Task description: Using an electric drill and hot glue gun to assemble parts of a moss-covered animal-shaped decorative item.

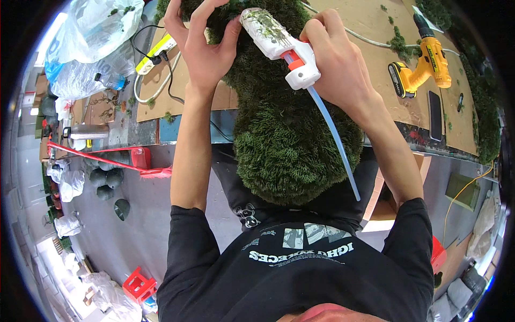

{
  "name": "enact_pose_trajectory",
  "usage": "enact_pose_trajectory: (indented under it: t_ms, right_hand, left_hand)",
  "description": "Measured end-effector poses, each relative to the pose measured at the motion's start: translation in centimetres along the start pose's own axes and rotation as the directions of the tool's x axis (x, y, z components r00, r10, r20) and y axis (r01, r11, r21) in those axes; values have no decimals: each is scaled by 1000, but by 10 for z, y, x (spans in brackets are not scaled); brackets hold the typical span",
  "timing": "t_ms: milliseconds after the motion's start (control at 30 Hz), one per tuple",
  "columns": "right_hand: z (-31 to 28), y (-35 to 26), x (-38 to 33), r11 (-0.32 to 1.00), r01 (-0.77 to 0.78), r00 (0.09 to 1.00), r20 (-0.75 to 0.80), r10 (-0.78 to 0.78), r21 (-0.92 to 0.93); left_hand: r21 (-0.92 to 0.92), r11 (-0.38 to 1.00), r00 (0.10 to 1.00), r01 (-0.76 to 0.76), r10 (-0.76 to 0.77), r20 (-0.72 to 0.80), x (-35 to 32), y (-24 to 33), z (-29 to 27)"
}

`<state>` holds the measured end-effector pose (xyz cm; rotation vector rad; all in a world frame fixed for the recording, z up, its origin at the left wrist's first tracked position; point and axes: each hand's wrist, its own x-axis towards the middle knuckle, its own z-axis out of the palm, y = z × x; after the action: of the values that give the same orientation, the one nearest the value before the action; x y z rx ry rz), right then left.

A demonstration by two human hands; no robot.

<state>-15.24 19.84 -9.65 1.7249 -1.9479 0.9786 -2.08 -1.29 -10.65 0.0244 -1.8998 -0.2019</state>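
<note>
My right hand (pixel 340 59) is closed around the handle of a white hot glue gun (pixel 268 32) flecked with green bits. From its rear a long translucent glue stick (pixel 333 131) hangs down. Below the gun, a thick dark green foliage form (pixel 292 153) stretches from the tabletop over the edge onto my lap. My left hand (pixel 206 56) is at the far part of the foliage with fingers spread and thumb close to the gun's front end. Its upper fingertips run to the picture's top edge, and whether they press on the foliage I cannot tell.
A yellow cordless drill (pixel 429 64) and a dark phone (pixel 435 115) lie on the cardboard-covered table (pixel 370 21) at right. To the left are a yellow power strip (pixel 155 55) with cables, plastic bags (pixel 91 32) and a metal flask (pixel 88 132). A red stool (pixel 139 285) stands on the floor.
</note>
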Motion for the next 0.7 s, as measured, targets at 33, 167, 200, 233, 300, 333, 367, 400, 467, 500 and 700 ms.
enact_pose_trajectory:
  t_ms: [33, 167, 200, 233, 300, 333, 367, 400, 467, 500, 700]
  right_hand:
    - [-1, -2, 0, 1000, 5, 1000, -11, -5, -3]
    - [-4, -5, -1, 1000, -10, 1000, -8, 10, -11]
    - [-4, -6, -1, 1000, -8, 1000, -7, 7, -19]
    - [-4, -6, 0, 1000, -5, 1000, -8, 5, -28]
    - [-5, -6, -1, 1000, -6, 1000, -11, 6, -24]
    - [-6, -5, -2, 1000, -6, 1000, -12, 6, -18]
    - [-6, -5, -2, 1000, -4, 1000, -14, 4, -17]
    - [-6, -4, -2, 1000, -2, 1000, -12, 2, -4]
    - [-7, -4, -3, 1000, -4, 1000, -9, 4, 5]
    - [-7, -6, -1, 1000, -2, 1000, -2, 2, -1]
    - [-6, -6, 0, 1000, -18, 1000, 18, 18, -22]
  left_hand:
    - [7, 1000, 1000, -3, 3, 5, 0, 0, 0]
    - [0, 1000, 1000, -13, 13, 0, 2, 3, 0]
    - [-1, 1000, 1000, -14, 14, 0, 2, 2, 0]
    - [-2, 1000, 1000, -17, 17, -2, 2, 1, 0]
    - [-2, 1000, 1000, -21, 21, -5, 0, 0, -1]
    - [-12, 1000, 1000, -7, 7, 7, -1, 0, -1]
    - [-21, 1000, 1000, 7, -7, 20, -1, 0, -2]
    - [-19, 1000, 1000, 6, -6, 19, 0, 0, -1]
    - [-8, 999, 999, -35, 35, -12, 1, -1, 2]
    - [-9, 999, 999, -36, 36, -11, 1, 0, 1]
    - [-8, 1000, 1000, -23, 23, 4, 0, 1, 0]
